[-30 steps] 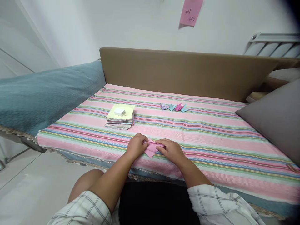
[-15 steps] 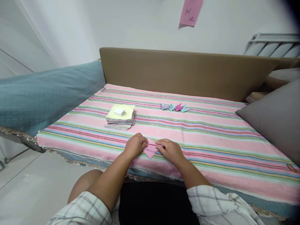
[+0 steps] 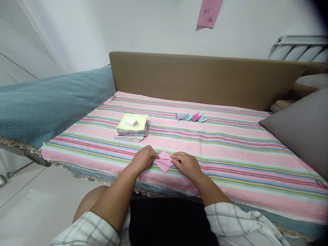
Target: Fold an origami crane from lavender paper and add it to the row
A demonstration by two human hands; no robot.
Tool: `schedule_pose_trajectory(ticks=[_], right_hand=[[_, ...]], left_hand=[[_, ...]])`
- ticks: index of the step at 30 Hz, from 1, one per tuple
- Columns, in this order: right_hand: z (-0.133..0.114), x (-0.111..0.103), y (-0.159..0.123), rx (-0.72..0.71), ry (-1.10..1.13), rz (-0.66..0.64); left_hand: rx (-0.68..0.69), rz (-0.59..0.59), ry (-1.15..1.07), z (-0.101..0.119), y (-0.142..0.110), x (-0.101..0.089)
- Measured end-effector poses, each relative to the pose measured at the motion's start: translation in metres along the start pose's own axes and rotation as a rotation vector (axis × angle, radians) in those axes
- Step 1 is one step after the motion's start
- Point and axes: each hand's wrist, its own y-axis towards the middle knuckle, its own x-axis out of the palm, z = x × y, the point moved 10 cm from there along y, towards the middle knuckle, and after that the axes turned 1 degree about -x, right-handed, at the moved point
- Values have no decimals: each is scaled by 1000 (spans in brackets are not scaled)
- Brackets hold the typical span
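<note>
A folded piece of pink origami paper [image 3: 164, 164] lies on the striped cloth in front of me, its corners pointing toward and away from me. My left hand [image 3: 145, 158] pinches the paper's left corner between thumb and fingers. Its right corner is gripped by my right hand [image 3: 186, 164], with the thumb below and the fingers above. A crease runs across the paper between the two hands. Part of each side corner is hidden under the fingertips.
A stack of square paper [image 3: 132, 131] with a white plug adapter [image 3: 131, 122] on top sits at the left. Several folded paper cranes [image 3: 196, 117] stand in a row farther back. A grey cushion [image 3: 299, 126] leans at the right, and a brown backrest [image 3: 200, 80] closes the far side.
My left hand has slid left, out to the paper's left corner, exposing more of the pink paper. The right hand has stayed nearly in place.
</note>
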Motion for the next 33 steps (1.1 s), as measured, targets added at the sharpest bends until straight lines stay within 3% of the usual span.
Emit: schedule_pose_trajectory(ticks=[8, 19, 26, 29, 33], right_hand=[[0, 0, 0, 10, 15, -20], [3, 1, 0, 63, 79, -58], [0, 0, -1, 66, 77, -52], [-3, 0, -1, 51, 79, -67], [-5, 2, -2, 6, 72, -82]], left_hand=[[32, 5, -86, 12, -4, -4], [-79, 6, -172, -9, 4, 5], [-122, 40, -130, -6, 1, 1], [-57, 123, -51, 7, -2, -5], [176, 215, 39, 38, -8, -2]])
